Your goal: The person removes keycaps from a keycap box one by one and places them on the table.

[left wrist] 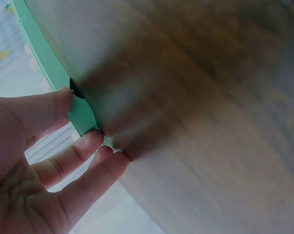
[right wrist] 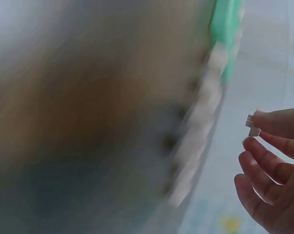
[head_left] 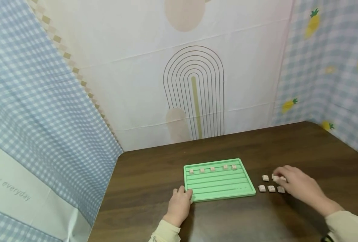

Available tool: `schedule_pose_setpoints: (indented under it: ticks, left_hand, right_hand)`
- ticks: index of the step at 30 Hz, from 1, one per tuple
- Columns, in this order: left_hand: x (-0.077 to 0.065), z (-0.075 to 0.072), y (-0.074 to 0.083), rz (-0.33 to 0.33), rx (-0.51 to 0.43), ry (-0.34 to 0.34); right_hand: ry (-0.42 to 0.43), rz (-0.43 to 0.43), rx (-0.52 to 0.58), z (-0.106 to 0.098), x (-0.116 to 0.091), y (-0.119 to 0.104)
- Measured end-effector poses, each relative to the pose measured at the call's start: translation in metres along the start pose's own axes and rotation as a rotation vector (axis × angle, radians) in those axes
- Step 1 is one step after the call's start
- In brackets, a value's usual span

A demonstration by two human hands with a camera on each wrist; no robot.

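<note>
A shallow green tray (head_left: 221, 183) with raised bars across it lies on the table. Several small white keycap-like blocks (head_left: 212, 168) stand spaced out along its top row. My left hand (head_left: 179, 205) holds the tray's near left corner, thumb on the near edge and fingers round the left side. In the right wrist view, my right hand (right wrist: 276, 161) pinches a small white keycap-like block (right wrist: 254, 130) between thumb and index finger. From the head, that hand is over loose blocks (head_left: 271, 188) to the right of the tray, partly covering the back ones.
The loose blocks sit in two rough rows near the tray's right edge. A dark wood table (head_left: 148, 181) extends around the tray. Behind it hangs a pale printed cloth (head_left: 136, 84), with a checked cloth (head_left: 46, 101) on the left.
</note>
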State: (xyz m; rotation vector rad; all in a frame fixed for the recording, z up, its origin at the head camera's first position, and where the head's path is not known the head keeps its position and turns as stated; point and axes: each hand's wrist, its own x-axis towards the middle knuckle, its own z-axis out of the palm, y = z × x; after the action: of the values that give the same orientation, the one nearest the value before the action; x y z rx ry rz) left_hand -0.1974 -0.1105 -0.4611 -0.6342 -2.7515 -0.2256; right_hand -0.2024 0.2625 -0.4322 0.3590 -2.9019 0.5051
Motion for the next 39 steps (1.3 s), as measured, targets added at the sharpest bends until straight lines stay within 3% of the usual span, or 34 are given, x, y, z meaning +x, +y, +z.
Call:
schedule_pose_setpoints:
  ticks: [4,8,23,27,31,34,39]
  left_hand:
    - [-0.001,-0.002,-0.001,-0.003,-0.003,-0.017]
    - [-0.001,-0.003,0.000,-0.006,-0.008,-0.026]
    - [-0.001,-0.001,-0.001,0.000,-0.030,0.001]
    - [-0.001,-0.002,-0.001,-0.011,-0.033,-0.012]
    - [-0.001,-0.004,-0.002,-0.015,-0.029,-0.019]
    - [-0.001,-0.003,-0.001,-0.016,-0.032,-0.011]
    - [-0.002,0.002,-0.001,-0.005,-0.022,-0.009]
  right_hand:
    - [-0.082,0.093,0.005,-0.005,-0.022,0.042]
    - [-0.192,0.146,0.020,-0.003,-0.034,0.064]
    - [-0.262,0.149,0.022,-0.002,-0.036,0.067]
    - [-0.207,0.135,0.008,-0.008,-0.029,0.059]
    - [-0.157,0.098,0.016,-0.006,-0.011,0.035]
    - [-0.145,0.064,0.036,0.002,0.010,0.011]
    - [-0.057,-0.002,0.029,0.026,0.046,-0.023]
